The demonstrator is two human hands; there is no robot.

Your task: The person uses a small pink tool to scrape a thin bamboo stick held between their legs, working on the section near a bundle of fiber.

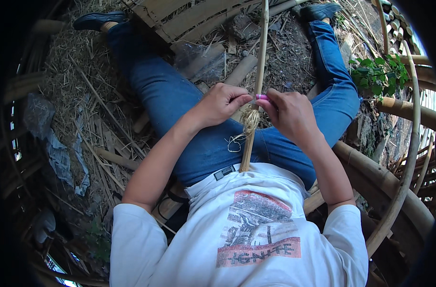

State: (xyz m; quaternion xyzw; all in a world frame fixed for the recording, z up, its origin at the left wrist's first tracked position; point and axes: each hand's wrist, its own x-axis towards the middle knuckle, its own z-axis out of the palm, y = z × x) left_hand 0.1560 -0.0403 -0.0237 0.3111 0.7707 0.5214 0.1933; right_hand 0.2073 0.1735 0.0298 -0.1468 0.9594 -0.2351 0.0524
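A long, pale wooden stick (261, 52) runs between my legs, its near end against my waist. A tangled bundle of straw-coloured fibre (249, 119) is wound around it just below my hands, with loose strands hanging to the left. Left of the stick, my left hand (222, 104) is closed, thumb and forefinger pinched together; whatever is between them is too small to make out. To the right, my right hand (290, 114) grips a small pink rod-like thing (262, 97), its tip pointing toward the left fingertips. Most of this pink thing is hidden by the fingers.
Dry straw (84, 62) and wood scraps litter the ground on the left. A slatted wooden panel (194, 19) lies ahead. Thick bamboo poles (385, 179) and a curved pole (415, 115) stand close on the right, near a leafy green plant (378, 74).
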